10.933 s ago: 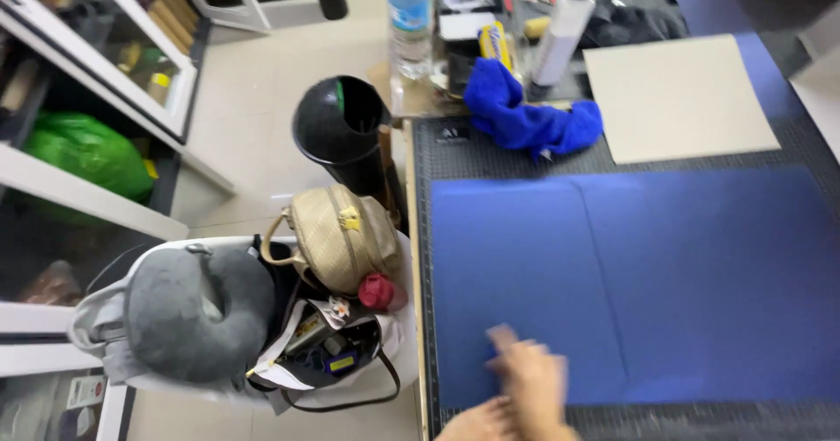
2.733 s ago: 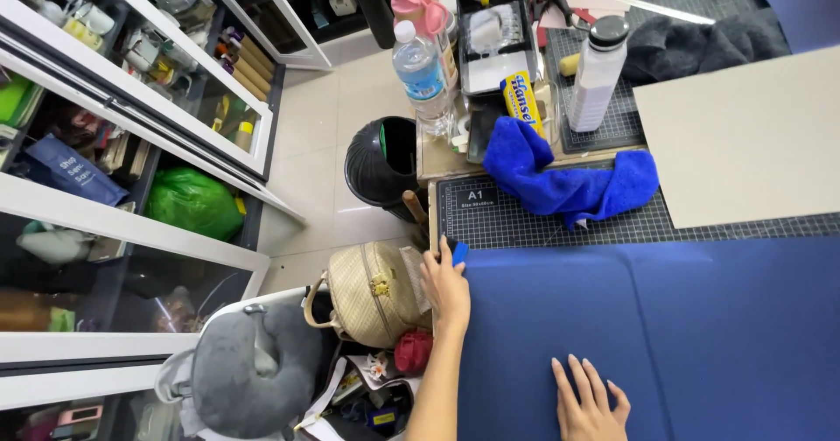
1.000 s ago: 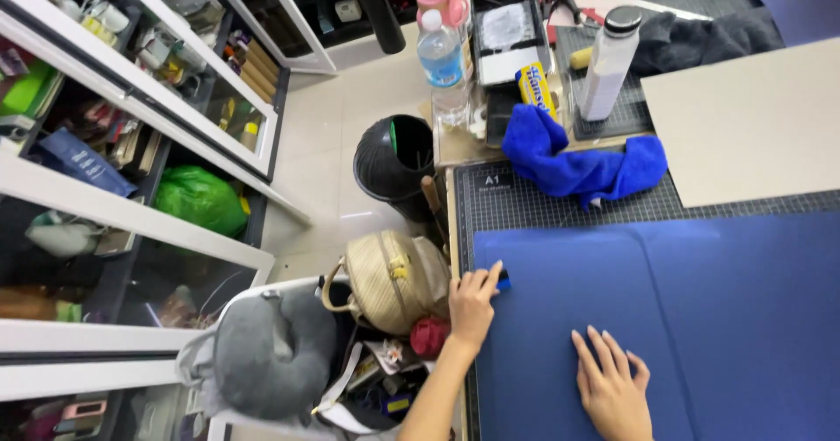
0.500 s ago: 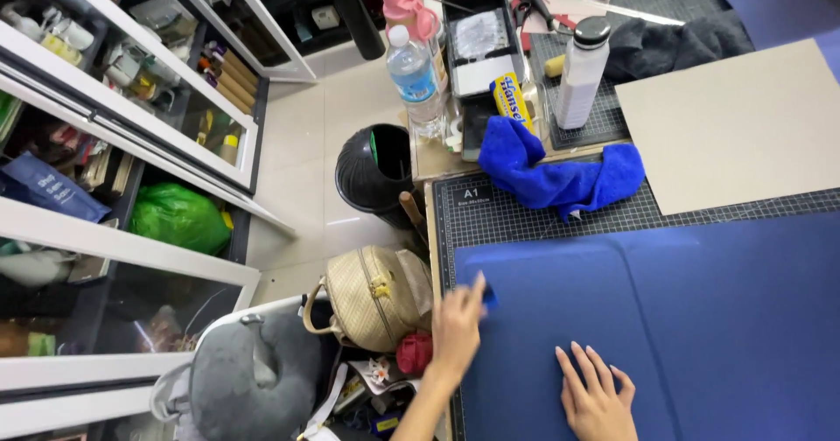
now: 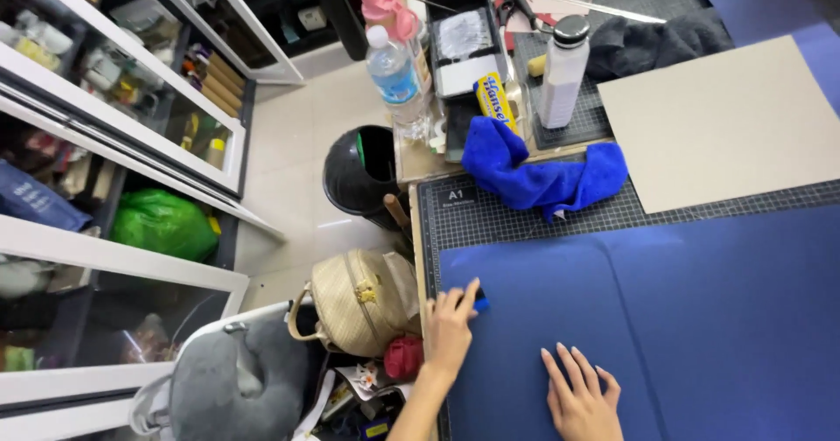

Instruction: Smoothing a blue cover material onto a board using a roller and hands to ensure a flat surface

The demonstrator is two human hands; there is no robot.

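A large dark blue sheet (image 5: 682, 318) lies flat over a dark cutting mat (image 5: 455, 218) with a grid. My left hand (image 5: 451, 327) rests at the sheet's left edge, fingers closed on a small blue tool (image 5: 479, 299) pressed against the sheet. My right hand (image 5: 579, 397) lies flat on the sheet near the bottom, fingers spread, holding nothing.
A crumpled blue cloth (image 5: 534, 170), a white flask (image 5: 563, 69), a clear water bottle (image 5: 395, 78), a black tray (image 5: 465, 38) and a grey board (image 5: 726, 122) lie beyond the sheet. Left of the table stand a black bin (image 5: 360, 170), a beige bag (image 5: 359, 301) and glass-door cabinets (image 5: 131, 126).
My left hand with the small blue tool has slid along the sheet's left edge, first toward me, now slightly back up. My right hand stays flat on the sheet. The view has shifted.
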